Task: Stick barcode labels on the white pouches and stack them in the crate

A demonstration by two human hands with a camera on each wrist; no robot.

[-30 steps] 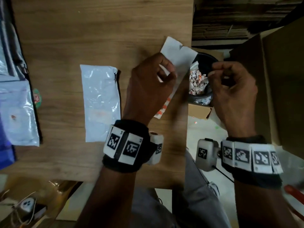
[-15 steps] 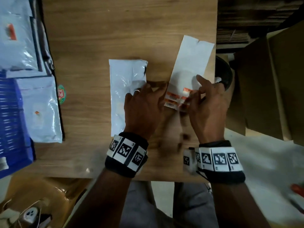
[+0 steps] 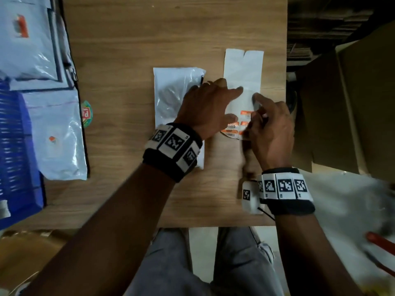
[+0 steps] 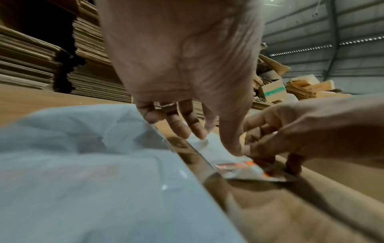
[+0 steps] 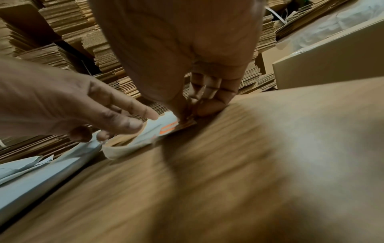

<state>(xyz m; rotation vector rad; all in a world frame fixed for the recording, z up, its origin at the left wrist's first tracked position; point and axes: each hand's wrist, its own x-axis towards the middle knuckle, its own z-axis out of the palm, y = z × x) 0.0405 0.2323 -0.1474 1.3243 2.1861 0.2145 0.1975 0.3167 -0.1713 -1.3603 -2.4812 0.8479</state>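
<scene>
Since the earlier frame, both hands are lying further up the label sheet (image 3: pixel 242 82), which is now lying straight on the table (image 3: pixel 136 39) just beside the white pouch (image 3: pixel 173 86). The left hand (image 3: pixel 206 105) is pressing it flat with straight, spread fingers, apparently keeping the backing from lifting. The right hand (image 3: pixel 270 129) is curling over the sheet's near end, thumb and fingertips pinching at an orange barcode label (image 3: pixel 245 113), probably picking up an edge to peel it. More pouches are lying at the left beside the blue crate (image 3: pixel 15 146), waiting their turn; the nearest pouch is not yet labelled.
</scene>
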